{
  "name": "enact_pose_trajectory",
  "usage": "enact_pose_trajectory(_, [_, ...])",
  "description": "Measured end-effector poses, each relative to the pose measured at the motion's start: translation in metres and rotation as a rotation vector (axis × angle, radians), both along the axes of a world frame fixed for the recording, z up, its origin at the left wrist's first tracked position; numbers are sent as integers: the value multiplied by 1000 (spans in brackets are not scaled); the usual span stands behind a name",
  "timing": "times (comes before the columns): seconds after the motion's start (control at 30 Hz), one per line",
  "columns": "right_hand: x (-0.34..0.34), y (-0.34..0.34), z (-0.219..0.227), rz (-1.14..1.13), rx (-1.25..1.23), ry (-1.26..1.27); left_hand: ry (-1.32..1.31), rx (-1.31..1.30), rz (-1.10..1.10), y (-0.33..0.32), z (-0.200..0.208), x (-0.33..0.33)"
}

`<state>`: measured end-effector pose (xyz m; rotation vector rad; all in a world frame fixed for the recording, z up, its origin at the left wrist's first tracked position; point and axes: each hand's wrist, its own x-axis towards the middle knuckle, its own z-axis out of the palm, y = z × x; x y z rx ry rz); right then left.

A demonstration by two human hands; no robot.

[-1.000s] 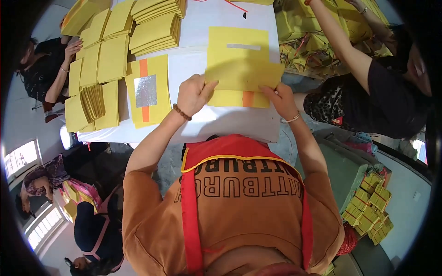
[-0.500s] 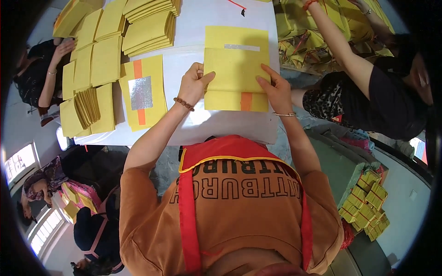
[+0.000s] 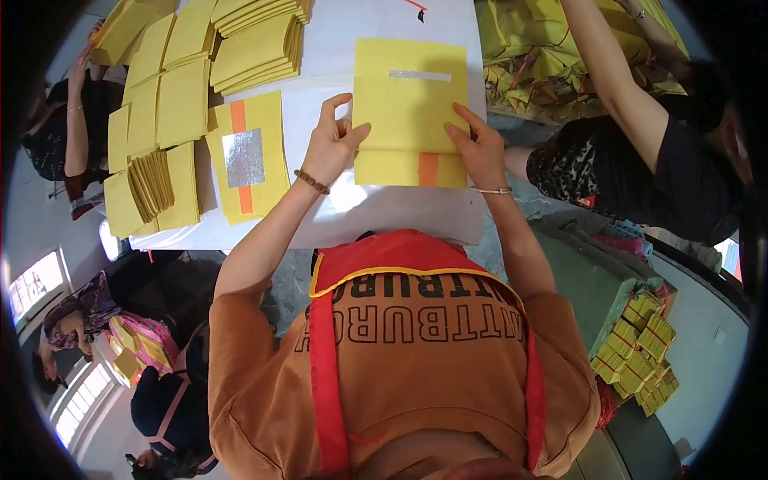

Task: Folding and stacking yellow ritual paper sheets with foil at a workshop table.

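Observation:
A yellow paper sheet (image 3: pixel 408 116) lies in front of me on the white-covered table, with a thin silver strip near its far end and an orange band on its near part. A crease runs across it near the bottom. My left hand (image 3: pixel 336 138) holds its left edge with the thumb on top, the index finger stretched away and the other fingers curled. At the right edge, my right hand (image 3: pixel 478 144) grips with thumb and index finger on the paper. To the left lies another yellow sheet (image 3: pixel 272 152) with an orange band and a silver rectangle (image 3: pixel 245 158).
Folded yellow paper stacks (image 3: pixel 192 104) cover the table's left side. A red cord with a black end (image 3: pixel 421 14) lies at the far edge. One co-worker's arm (image 3: pixel 612 76) reaches in at right, another's (image 3: pixel 76 120) at far left. Tied yellow bundles (image 3: pixel 636 348) are piled lower right.
My left index finger has straightened away from the sheet. The sheet sits slightly farther from me. The right co-worker's arm has shifted, and the left co-worker's hand has moved back from the stacks.

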<state>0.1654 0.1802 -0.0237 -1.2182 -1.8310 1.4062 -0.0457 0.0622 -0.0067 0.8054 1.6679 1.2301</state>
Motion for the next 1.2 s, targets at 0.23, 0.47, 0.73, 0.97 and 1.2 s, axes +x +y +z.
enact_pose_trajectory(0.23, [4,-3,5,5,97,-57,48,-25,30,1,6,7])
enact_pose_trajectory(0.47, [3,-4,-10,-33,72,61,1175,251,-248,25,39,28])
enact_pose_trajectory(0.73, [1,-1,2,-10,32,-30,1364,205,-508,41,0,42])
enact_pose_trajectory(0.97, [-19,-12,44,195,910,-436,1383,109,-561,39,1,41])
enact_pose_trajectory(1.2, [-24,-8,10,472,742,-311,1090,222,-446,36,-10,34])
